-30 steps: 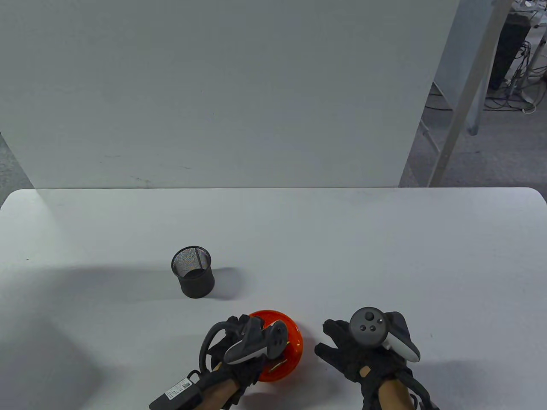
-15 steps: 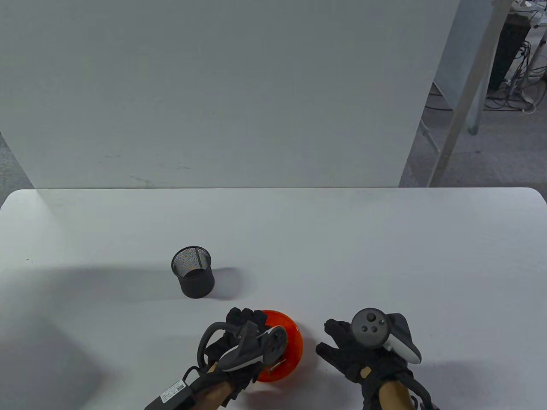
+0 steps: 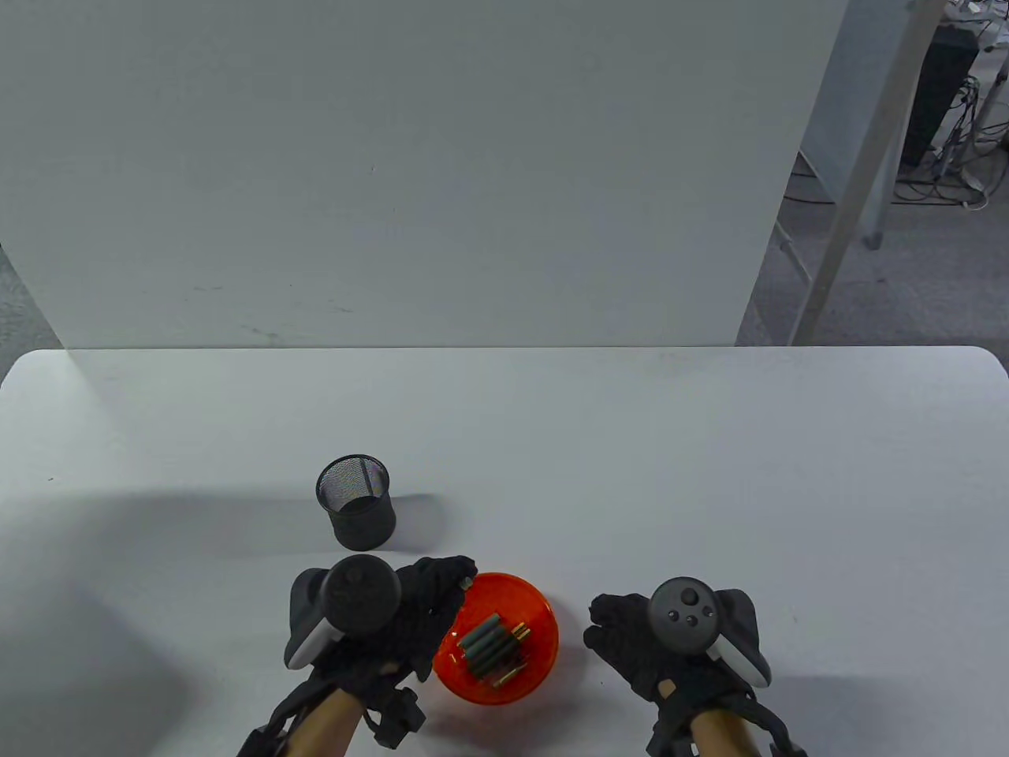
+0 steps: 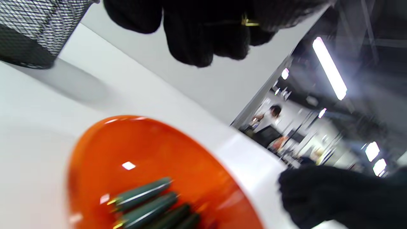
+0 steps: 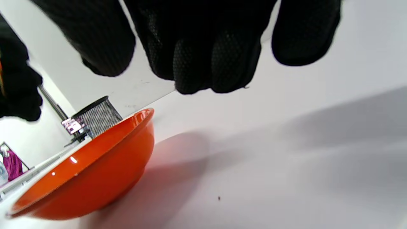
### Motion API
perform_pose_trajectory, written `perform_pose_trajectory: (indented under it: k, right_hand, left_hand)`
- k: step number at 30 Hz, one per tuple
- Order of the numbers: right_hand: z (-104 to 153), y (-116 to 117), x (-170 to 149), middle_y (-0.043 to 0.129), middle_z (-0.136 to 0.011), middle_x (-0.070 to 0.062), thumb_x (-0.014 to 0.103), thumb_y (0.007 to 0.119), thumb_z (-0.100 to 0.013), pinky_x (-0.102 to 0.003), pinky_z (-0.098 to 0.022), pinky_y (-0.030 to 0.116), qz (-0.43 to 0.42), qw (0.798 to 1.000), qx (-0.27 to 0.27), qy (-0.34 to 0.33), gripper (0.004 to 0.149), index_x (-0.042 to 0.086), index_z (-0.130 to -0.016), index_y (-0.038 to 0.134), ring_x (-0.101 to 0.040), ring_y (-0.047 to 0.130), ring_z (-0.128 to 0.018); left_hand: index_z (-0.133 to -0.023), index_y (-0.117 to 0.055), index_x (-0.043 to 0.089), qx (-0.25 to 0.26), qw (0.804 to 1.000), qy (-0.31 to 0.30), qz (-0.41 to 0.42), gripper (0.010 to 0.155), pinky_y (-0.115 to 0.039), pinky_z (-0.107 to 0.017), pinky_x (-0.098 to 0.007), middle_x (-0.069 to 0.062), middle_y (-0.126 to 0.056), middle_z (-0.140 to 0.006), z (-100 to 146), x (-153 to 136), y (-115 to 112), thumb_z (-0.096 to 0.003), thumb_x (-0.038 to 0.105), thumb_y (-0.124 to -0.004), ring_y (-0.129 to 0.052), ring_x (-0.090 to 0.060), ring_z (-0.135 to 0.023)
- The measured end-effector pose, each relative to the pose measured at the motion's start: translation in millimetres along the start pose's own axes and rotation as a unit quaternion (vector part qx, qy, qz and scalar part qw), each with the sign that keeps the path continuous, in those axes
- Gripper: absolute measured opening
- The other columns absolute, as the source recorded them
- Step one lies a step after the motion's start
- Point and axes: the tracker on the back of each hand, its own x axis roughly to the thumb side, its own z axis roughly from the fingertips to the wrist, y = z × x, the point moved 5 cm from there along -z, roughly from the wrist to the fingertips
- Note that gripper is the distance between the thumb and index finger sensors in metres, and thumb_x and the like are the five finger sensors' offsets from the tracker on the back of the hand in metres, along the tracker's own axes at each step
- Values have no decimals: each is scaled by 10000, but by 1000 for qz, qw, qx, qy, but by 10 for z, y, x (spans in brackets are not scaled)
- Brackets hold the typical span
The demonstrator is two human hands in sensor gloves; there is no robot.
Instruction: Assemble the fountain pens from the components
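An orange bowl [image 3: 544,611] sits near the table's front edge and holds several dark green pen parts [image 3: 489,643] with gold ends; they also show in the left wrist view [image 4: 146,194]. My left hand [image 3: 461,582] is just left of the bowl, fingers curled over its near-left rim. It grips a small pen part whose grey end [image 3: 468,583] pokes out; a gold bit [image 4: 247,22] shows between the fingers. My right hand [image 3: 603,627] rests open and empty on the table right of the bowl, fingers [image 5: 197,47] spread.
A black mesh pen cup [image 3: 356,501] stands upright behind and left of the bowl, also in the left wrist view [image 4: 31,28]. A white panel [image 3: 394,173] rises at the table's far edge.
My left hand has come up out of the bowl and turned to the left, tracker now facing up, uncovering the pen parts inside. My right hand has barely moved.
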Motion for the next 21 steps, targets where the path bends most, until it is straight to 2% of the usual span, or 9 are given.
perform_pose_trajectory:
  k: [2,5,11,14,17,20,21]
  right_hand:
    - [-2,-27,174,872,-817,-94,446,771,-561,-601,-580,732,40,999,-24,-28,502,143,-961,758,-308,876,-684]
    - [-22,-42,589,918,-694,-56,456,793,-547,-543,-511,797,126,987,-38,-89,444,163,-879,829,-265,908,-565]
    - [-278,119,1334,934,-613,-25,469,801,-539,-502,-472,826,272,950,39,-150,389,194,-804,875,-231,916,-496]
    - [-400,288,1508,920,-663,-46,405,822,-536,-519,-505,806,314,930,85,-170,363,208,-837,868,-251,905,-541]
    - [-465,546,1564,893,-720,-55,366,831,-539,-540,-549,776,377,898,149,-174,363,227,-874,851,-268,884,-598]
    - [-501,693,1524,870,-758,-60,347,838,-538,-563,-584,744,417,876,174,-169,369,238,-891,846,-277,866,-638]
    - [-514,718,1508,864,-767,-65,350,840,-536,-569,-592,734,419,874,178,-167,372,236,-891,847,-282,861,-646]
  left_hand:
    - [-1039,-594,363,25,999,-9,28,498,-648,-700,-540,2,-751,-993,37,-14,54,-545,408,-638,-835,-229,-832]
    - [-1041,-589,372,15,1000,-10,17,496,-645,-709,-534,9,-744,-998,19,-22,64,-550,413,-636,-830,-221,-841]
    - [-1042,-603,393,15,999,-9,43,485,-640,-718,-531,17,-740,-1011,-15,-4,55,-559,412,-644,-824,-216,-857]
    - [-1032,-637,416,11,1000,-15,22,473,-644,-718,-533,22,-746,-1016,2,-7,40,-560,397,-655,-827,-219,-863]
    - [-1030,-644,413,26,999,-12,24,471,-648,-714,-533,21,-753,-1011,23,-31,102,-559,393,-655,-831,-219,-858]
    - [-1031,-643,410,36,999,-17,36,472,-642,-718,-534,16,-752,-1011,32,-14,150,-560,392,-656,-828,-222,-858]
    - [-1030,-645,410,38,999,-19,32,471,-642,-718,-534,17,-751,-1012,38,-4,157,-559,393,-656,-830,-222,-857]
